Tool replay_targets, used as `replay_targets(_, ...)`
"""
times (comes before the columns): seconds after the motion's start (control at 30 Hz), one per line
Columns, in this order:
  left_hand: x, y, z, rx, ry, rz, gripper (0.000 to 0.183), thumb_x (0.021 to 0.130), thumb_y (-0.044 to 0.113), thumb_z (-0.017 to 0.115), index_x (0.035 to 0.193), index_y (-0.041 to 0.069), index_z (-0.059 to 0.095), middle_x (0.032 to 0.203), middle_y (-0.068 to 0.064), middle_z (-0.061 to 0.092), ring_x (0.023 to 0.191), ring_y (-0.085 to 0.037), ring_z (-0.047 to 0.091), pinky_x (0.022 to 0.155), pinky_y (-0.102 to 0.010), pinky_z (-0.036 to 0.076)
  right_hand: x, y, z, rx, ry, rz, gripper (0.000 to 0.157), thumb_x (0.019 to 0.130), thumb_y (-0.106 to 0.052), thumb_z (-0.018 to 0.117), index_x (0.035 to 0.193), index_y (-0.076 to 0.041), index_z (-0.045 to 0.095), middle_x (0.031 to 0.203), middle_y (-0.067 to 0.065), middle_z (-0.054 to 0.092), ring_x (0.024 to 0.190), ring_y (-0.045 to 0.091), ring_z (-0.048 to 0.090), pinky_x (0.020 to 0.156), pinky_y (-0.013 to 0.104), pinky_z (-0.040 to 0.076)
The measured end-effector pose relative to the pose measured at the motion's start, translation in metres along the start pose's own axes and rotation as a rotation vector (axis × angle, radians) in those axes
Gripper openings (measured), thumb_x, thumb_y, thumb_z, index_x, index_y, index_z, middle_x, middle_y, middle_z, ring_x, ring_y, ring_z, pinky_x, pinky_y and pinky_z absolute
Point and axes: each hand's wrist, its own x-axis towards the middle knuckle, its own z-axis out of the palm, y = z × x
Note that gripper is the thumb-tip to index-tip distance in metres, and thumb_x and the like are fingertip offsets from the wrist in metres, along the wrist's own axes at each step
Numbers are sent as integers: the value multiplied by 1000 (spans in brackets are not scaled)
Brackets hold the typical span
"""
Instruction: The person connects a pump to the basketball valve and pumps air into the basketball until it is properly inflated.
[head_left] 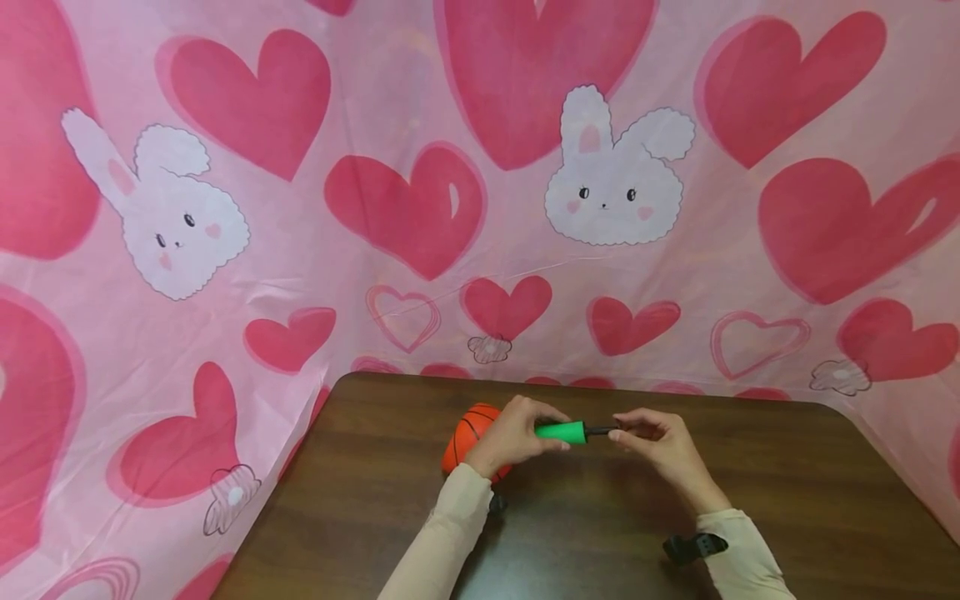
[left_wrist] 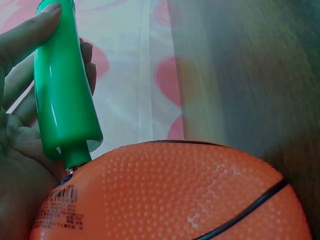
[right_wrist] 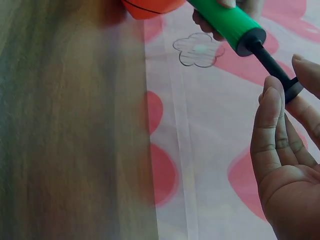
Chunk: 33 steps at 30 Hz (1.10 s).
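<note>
My left hand (head_left: 517,432) grips the green barrel of a small hand air pump (head_left: 564,432). An orange toy basketball (left_wrist: 200,185) with black lines and a bumpy surface sits at the pump's left end, partly hidden behind the left hand and wrist in the head view. In the left wrist view, a thin metal needle (left_wrist: 75,167) joins the pump's narrow tip to the ball beside a printed barcode. My right hand (head_left: 663,443) pinches the black end of the pump's plunger rod (right_wrist: 269,62), which stands partly out of the barrel.
The brown wooden table (head_left: 585,533) has rounded far corners. Behind it and at its left hangs a pink cloth (head_left: 517,250) printed with hearts and bunny faces. A black wrist strap (head_left: 697,546) sits at the right sleeve.
</note>
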Motion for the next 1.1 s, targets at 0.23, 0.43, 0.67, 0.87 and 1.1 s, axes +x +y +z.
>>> replay_targets(0.23,1,1,0,27,-13,13,33,83,20,90,114,14,82,102,3,81,79,1,61,75,-14,53,1,1,12,55,-45,12,27,90,-1,78,113,11,72,94,-19,75,74,15,76,68,26,62)
replay_targets(0.43,1,1,1,37,-17,17,33,83,21,90,114,14,82,102,3,81,78,1,61,75,-14,53,0,2,15,39,-45,26,29,90,-1,77,115,11,71,93,-20,74,73,14,75,68,26,62)
replay_targets(0.67,-2,2,3,15,-21,-8,32,84,21,89,115,16,82,102,5,80,80,1,62,76,-15,54,-2,4,15,18,-57,22,28,91,-3,77,116,8,71,90,-16,74,72,18,75,68,26,62)
replay_targets(0.87,-3,1,6,3,-30,0,31,86,22,88,115,16,81,103,5,80,80,1,62,76,-15,54,-4,4,12,12,-75,43,29,92,-4,77,117,7,70,92,-16,74,75,17,75,70,28,63)
replay_targets(1.1,0,0,5,-11,-12,-3,33,84,21,89,116,16,81,102,4,80,79,1,62,76,-15,55,0,0,7,-49,-75,0,28,90,-3,78,117,2,72,95,2,78,76,16,76,69,25,61)
